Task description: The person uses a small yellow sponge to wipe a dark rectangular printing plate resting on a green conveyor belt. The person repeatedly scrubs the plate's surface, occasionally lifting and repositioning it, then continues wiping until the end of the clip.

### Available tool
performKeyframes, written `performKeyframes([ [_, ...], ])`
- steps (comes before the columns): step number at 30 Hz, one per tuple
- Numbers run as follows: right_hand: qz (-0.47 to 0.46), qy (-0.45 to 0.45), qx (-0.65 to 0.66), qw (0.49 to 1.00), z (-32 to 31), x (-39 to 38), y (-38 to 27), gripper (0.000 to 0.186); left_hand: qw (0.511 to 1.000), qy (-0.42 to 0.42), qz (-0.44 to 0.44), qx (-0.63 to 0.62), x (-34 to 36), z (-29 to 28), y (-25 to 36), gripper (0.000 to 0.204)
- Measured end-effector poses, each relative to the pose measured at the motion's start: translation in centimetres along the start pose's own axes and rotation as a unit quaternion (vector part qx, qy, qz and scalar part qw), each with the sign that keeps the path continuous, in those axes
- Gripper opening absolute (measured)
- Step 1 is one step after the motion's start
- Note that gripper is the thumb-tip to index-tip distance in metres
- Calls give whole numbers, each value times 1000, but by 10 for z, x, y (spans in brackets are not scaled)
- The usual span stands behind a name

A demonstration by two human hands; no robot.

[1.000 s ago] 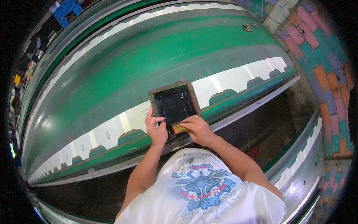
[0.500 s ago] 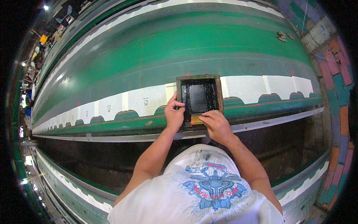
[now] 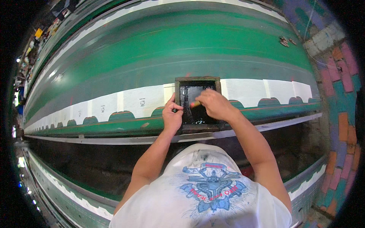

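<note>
A small wooden-framed printing screen lies across the strip of white fabric pieces near the front edge of the long green table. Wet black ink coats its mesh. My left hand grips the frame's left side, one finger stretched along the outside and the others curled at the rim. Inside the frame, my right hand is closed round a small yellowish squeegee with a reddish end. The squeegee is tilted over the middle of the mesh and mostly covered by my fingers.
Several small brownish pieces lie at the table's far right. A pale rail runs along the front edge, with a dark gap before me. Another table lies behind, and a coloured brick floor is at the right.
My right hand has moved the squeegee from the frame's near edge away from me to mid-mesh, turning it. My left hand stays on the frame. The whole view has shifted slightly.
</note>
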State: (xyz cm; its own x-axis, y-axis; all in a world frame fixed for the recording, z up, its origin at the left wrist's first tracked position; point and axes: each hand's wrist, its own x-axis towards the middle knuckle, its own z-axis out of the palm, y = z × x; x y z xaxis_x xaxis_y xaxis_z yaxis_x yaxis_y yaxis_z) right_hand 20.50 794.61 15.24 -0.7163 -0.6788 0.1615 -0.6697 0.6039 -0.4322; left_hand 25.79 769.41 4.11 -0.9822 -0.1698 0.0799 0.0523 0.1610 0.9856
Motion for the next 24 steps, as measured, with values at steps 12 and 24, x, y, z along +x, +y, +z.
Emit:
performKeyframes([
  [12, 18, 71, -39, 997, 26, -29, -51, 50, 1000, 5, -2, -9, -2, 5, -2, 19],
  [24, 91, 53, -15, 994, 4, 39, 14, 43, 999, -21, 12, 32, -1, -1, 4, 20],
])
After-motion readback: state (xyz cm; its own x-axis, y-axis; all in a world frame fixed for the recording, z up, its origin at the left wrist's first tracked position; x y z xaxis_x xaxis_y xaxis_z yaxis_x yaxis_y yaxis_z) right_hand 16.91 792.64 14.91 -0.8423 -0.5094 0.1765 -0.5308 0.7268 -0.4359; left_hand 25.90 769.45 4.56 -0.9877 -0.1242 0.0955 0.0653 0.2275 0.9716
